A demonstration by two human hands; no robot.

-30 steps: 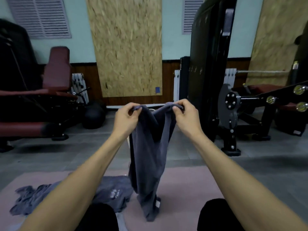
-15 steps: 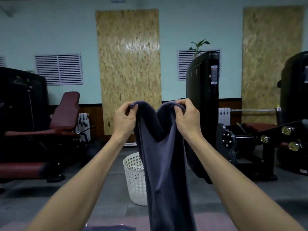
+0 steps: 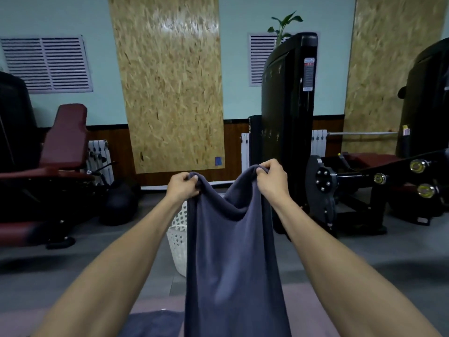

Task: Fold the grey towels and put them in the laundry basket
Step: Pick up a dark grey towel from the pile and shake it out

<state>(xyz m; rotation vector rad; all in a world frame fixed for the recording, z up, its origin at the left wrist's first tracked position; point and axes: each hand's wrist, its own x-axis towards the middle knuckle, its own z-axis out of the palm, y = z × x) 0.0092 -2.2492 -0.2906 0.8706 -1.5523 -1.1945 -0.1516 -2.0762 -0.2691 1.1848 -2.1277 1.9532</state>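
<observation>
A grey towel hangs in front of me, held up by its top edge. My left hand pinches the upper left corner, and my right hand pinches the upper right corner a little higher. The edge sags between them. A white perforated laundry basket stands on the floor behind the towel, mostly hidden by it. Part of another grey towel lies on the pinkish mat at the bottom.
A black weight machine rises just right of the basket, with its lever arm and base further right. A dark red bench and a black ball are on the left. Grey floor lies between them.
My hands have spread apart, and the towel's top edge has widened and hangs flatter. The view has dipped slightly, so the hands sit lower against the wall.
</observation>
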